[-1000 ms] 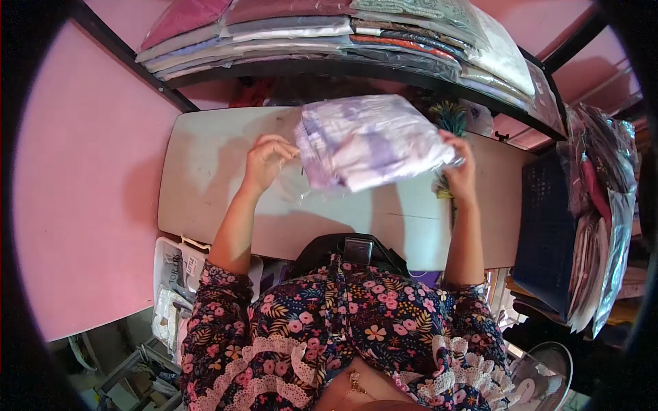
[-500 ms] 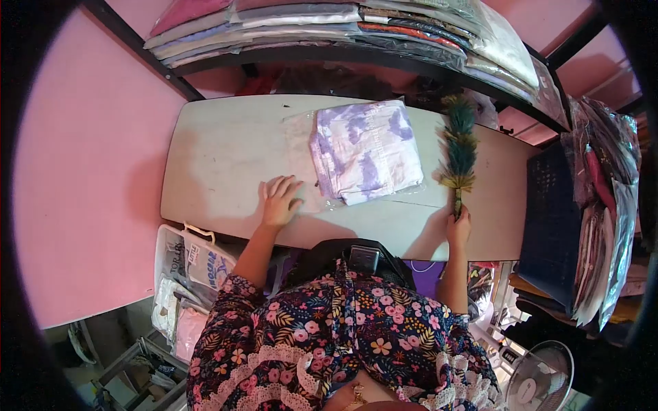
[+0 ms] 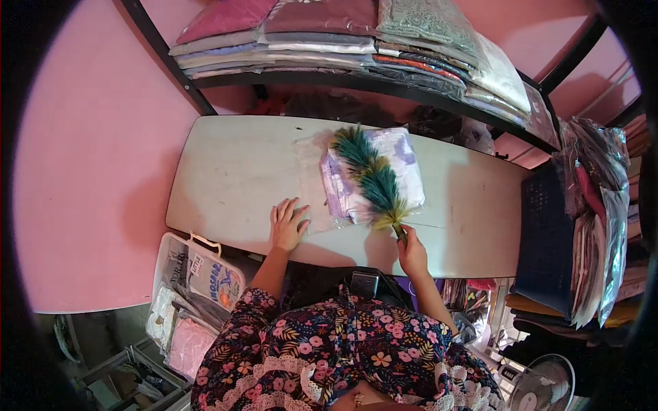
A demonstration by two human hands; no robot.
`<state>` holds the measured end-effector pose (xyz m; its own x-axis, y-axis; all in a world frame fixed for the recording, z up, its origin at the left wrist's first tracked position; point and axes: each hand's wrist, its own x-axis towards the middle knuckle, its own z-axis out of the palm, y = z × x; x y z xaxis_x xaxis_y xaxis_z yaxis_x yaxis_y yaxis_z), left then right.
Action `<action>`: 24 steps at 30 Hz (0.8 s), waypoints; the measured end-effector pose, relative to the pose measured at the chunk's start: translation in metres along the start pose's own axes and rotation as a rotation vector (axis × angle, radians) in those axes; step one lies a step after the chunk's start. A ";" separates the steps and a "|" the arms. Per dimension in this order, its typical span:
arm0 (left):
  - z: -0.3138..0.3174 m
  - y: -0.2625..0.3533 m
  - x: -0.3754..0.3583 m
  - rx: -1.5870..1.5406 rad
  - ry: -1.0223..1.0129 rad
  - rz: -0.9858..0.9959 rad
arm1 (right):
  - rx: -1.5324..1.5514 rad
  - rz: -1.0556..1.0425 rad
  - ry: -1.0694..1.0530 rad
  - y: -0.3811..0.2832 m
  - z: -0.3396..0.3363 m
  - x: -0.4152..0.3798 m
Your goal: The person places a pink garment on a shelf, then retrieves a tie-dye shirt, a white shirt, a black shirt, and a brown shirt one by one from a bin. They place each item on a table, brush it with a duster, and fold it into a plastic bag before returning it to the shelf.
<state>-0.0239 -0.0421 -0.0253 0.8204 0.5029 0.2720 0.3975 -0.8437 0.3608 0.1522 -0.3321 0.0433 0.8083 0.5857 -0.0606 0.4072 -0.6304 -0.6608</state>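
A feather duster [image 3: 379, 185] with green and yellow plumes lies across a folded purple-and-white garment [image 3: 404, 161] in a clear plastic bag. My right hand [image 3: 412, 255] is closed around its short handle, just below the garment's front edge. Part of the garment is hidden under the plumes. On the white table [image 3: 233, 171], to the left of the bag, my left hand [image 3: 289, 225] rests with its fingers spread, close to the bag's loose plastic edge and holding nothing.
A black-framed shelf [image 3: 329, 77] behind the table carries bagged folded clothes [image 3: 319, 17]. To the right stands a blue crate [image 3: 545, 236] with bagged garments [image 3: 593, 233] beside it. A white bin [image 3: 161, 264] of packages sits at front left, and a fan [image 3: 541, 387] at lower right.
My right hand has swung the feather duster left from the bare table onto the bagged garment. My left hand stays spread on the table. The view has tilted up slightly.
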 end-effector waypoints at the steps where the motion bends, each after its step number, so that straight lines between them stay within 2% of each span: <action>1: 0.000 0.000 -0.001 -0.009 0.001 -0.007 | -0.002 -0.001 0.000 -0.004 0.002 0.004; 3: 0.002 -0.004 -0.001 -0.019 0.019 0.001 | -0.012 -0.020 0.149 -0.011 0.008 0.018; 6: 0.001 -0.006 -0.002 -0.045 0.034 0.010 | 0.008 -0.050 0.150 -0.021 0.019 0.040; 11: -0.002 -0.007 -0.002 -0.101 0.078 -0.013 | -0.158 -0.187 -0.183 -0.047 0.044 0.037; 12: 0.001 -0.008 -0.004 -0.086 0.110 -0.044 | -0.160 -0.188 -0.184 -0.043 0.049 0.033; 14: 0.006 -0.014 -0.006 -0.056 0.112 -0.073 | -0.058 -0.340 -0.377 -0.036 0.060 0.028; 18: 0.004 -0.012 -0.007 -0.049 0.049 -0.052 | -0.129 -0.276 -0.292 -0.041 0.043 0.022; 20: 0.006 -0.012 -0.008 -0.077 0.076 -0.049 | -0.022 -0.136 -0.048 -0.029 0.041 0.022; 21: 0.007 -0.014 -0.007 -0.084 0.096 -0.044 | -0.024 -0.138 -0.047 -0.024 0.038 0.023; 23: 0.008 -0.015 -0.009 -0.103 0.125 -0.048 | 0.066 -0.302 -0.136 -0.014 0.030 0.018; 24: 0.010 -0.018 -0.010 -0.126 0.156 -0.048 | 0.014 -0.307 -0.249 -0.011 0.030 0.014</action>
<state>-0.0355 -0.0336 -0.0437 0.7247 0.5728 0.3830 0.3720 -0.7931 0.4823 0.1465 -0.3015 0.0273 0.5209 0.8528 -0.0373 0.6069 -0.4007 -0.6863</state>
